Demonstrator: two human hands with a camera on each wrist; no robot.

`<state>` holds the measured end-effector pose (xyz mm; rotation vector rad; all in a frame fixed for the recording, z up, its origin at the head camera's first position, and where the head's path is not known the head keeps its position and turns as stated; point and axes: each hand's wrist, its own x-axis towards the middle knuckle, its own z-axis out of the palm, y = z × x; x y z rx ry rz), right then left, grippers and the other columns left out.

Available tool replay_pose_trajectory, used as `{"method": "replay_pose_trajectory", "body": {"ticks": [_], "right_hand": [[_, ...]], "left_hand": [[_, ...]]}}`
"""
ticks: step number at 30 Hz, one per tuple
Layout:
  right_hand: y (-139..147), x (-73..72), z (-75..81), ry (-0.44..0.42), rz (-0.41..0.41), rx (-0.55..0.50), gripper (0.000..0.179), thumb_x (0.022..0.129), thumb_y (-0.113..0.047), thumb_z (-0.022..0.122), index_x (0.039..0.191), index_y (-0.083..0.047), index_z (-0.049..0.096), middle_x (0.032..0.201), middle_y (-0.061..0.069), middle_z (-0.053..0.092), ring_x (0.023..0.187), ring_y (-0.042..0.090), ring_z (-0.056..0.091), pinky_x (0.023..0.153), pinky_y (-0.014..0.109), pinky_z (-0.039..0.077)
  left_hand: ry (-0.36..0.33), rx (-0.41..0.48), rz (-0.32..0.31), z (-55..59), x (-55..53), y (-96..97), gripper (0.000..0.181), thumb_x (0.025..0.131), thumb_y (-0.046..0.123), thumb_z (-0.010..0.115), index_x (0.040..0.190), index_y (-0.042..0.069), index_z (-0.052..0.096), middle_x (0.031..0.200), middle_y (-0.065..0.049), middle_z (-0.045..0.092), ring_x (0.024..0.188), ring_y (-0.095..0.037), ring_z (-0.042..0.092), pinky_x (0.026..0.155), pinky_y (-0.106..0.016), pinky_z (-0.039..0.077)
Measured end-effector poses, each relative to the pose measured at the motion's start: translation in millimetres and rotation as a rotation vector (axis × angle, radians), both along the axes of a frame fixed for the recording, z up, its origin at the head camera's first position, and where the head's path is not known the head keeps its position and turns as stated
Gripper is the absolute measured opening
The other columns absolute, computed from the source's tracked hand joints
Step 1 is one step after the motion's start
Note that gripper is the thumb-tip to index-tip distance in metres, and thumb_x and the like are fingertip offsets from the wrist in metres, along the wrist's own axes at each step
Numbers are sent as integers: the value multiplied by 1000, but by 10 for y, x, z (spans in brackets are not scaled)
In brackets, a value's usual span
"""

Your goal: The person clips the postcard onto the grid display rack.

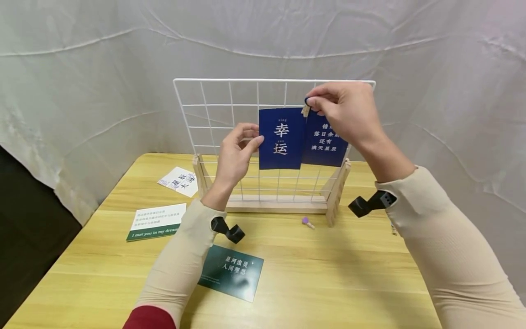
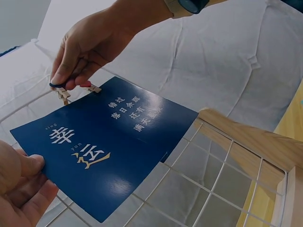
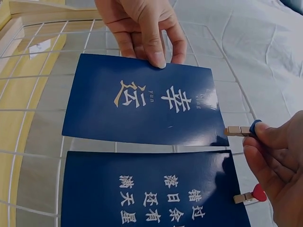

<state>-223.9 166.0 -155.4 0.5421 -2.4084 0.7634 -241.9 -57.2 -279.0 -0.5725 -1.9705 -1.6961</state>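
My left hand [image 1: 237,155] pinches the left edge of a dark blue card [image 1: 281,159] with two large pale characters, holding it upright against the white wire grid [image 1: 258,93]. At the card's upper right corner, my right hand [image 1: 349,109] pinches a small wooden clothespin [image 3: 238,131] with a blue top between thumb and fingers. The clothespin's tip overlaps the card's corner. Just to the right hangs a second blue card [image 1: 322,157] with lines of small text. A clothespin with a red heart [image 3: 259,193] sits on that card's top edge, hidden behind my right hand in the head view.
The grid stands in a wooden base [image 1: 275,208]. On the wooden table lie a white card [image 1: 179,181], a white and green card [image 1: 158,219], a dark green card [image 1: 232,283] near my left forearm, and a purple-topped clothespin [image 1: 306,221]. Pale cloth [image 1: 102,105] hangs behind.
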Motion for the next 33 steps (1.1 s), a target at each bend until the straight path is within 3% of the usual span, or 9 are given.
{"method": "replay_pose_trajectory", "body": {"ticks": [8, 16, 21, 25, 33], "right_hand": [[-91, -30, 70, 24, -9, -46, 18, 95, -22, 67, 100, -9, 78, 88, 4, 74, 70, 8, 64, 59, 17, 46], [-202, -69, 61, 120, -12, -12, 16, 95, -18, 67, 99, -6, 77, 89, 5, 75, 71, 10, 68, 63, 15, 49], [-238, -96, 79, 141, -40, 12, 17, 96, -20, 66, 100, -8, 78, 85, 4, 75, 65, 11, 66, 62, 16, 46], [-254, -123, 86, 148, -57, 31, 18, 96, -23, 65, 101, -11, 78, 86, 4, 75, 66, 14, 67, 60, 18, 42], [-286, -186, 90, 143, -67, 72, 19, 97, -23, 65, 102, -10, 78, 97, 4, 74, 75, 18, 70, 69, 31, 50]], "left_hand": [[50, 12, 48, 29, -36, 38, 21, 92, 7, 68, 112, 2, 64, 98, -12, 68, 78, -23, 68, 73, -30, 58], [86, 23, 130, 20, -33, 110, 19, 91, 4, 68, 110, 2, 65, 95, -13, 69, 83, -25, 71, 72, -28, 58], [92, 35, 147, 27, -56, 154, 20, 91, 5, 69, 110, 3, 66, 95, -13, 70, 82, -25, 71, 72, -28, 58], [99, 18, 164, 31, -79, 181, 20, 91, 6, 69, 111, 3, 66, 96, -13, 70, 83, -24, 71, 73, -27, 57], [76, -5, 189, 30, -98, 220, 20, 92, 7, 68, 112, 5, 66, 99, -12, 70, 85, -24, 71, 74, -28, 57]]}}
